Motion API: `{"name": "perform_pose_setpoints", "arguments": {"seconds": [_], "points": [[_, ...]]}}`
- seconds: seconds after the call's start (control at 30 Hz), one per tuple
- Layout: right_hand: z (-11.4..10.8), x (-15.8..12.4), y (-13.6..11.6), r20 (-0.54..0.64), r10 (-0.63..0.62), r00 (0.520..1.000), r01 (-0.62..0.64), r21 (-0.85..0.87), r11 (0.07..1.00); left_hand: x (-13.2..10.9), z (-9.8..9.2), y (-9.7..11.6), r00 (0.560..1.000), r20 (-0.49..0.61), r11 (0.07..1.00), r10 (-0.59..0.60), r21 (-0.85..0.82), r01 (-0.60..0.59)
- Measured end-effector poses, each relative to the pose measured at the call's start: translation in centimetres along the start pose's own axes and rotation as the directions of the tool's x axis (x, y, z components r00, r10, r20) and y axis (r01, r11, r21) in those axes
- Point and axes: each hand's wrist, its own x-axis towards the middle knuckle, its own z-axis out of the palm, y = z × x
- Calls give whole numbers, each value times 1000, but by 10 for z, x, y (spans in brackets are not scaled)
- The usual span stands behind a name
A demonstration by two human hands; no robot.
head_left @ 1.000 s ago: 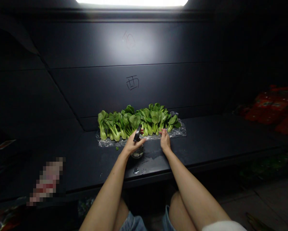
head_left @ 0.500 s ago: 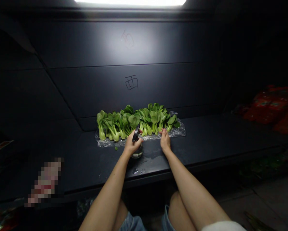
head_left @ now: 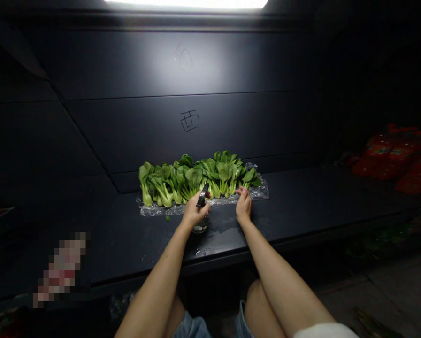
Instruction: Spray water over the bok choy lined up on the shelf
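While seated at the bench, view: head camera looked forward and down over both forearms reaching across a dark bench top (head_left: 302, 197).
Hands: apart, with a gap between them. Left hand (head_left: 195, 215) was clamped around a spray bottle (head_left: 200, 228), its dark trigger head sticking up above the fingers. Right hand (head_left: 243, 205) was open, fingertips down at the near edge of a clear plastic film (head_left: 257, 193).
Bok choy: row of heads (head_left: 192, 180) lay side by side on the film, leaves away from the person, pale stems toward them, just beyond both hands.
Progress: whole row sat in line on the film. Wet patch (head_left: 224, 224) showed on the bench near the bottle. Could not tell how wet the leaves were. No head was in either hand.
Rest: loose leaf scrap (head_left: 167, 218) on bench by the film, red packages (head_left: 389, 162) far right, pixelated object (head_left: 60, 270) on bench left, handwritten 西 (head_left: 189, 121) on back panel.
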Motion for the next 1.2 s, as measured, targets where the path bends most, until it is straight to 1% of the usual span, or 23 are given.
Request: {"name": "perform_pose_setpoints", "arguments": {"seconds": [0.23, 0.57, 0.83, 1.03, 1.2], "points": [[0, 0, -1, -33, 3, 999, -3, 1, 1000, 2, 1, 4, 999, 21, 999, 30, 39, -31], [-2, 1, -3, -30, 5, 1000, -5, -4, 1000, 1, 0, 7, 999, 45, 998, 24, 58, -27], [-5, 1, -6, -37, 18, 999, -19, -7, 1000, 2, 4, 8, 997, 51, 998, 59, 27, -61], [-5, 3, -4, -41, 17, 999, -18, -8, 1000, 2, 5, 7, 998, 38, 999, 42, -16, -41], [-3, 3, -1, -64, 7, 998, -8, -6, 1000, 3, 5, 8, 998, 47, 999, 36, 9, -37]]}}
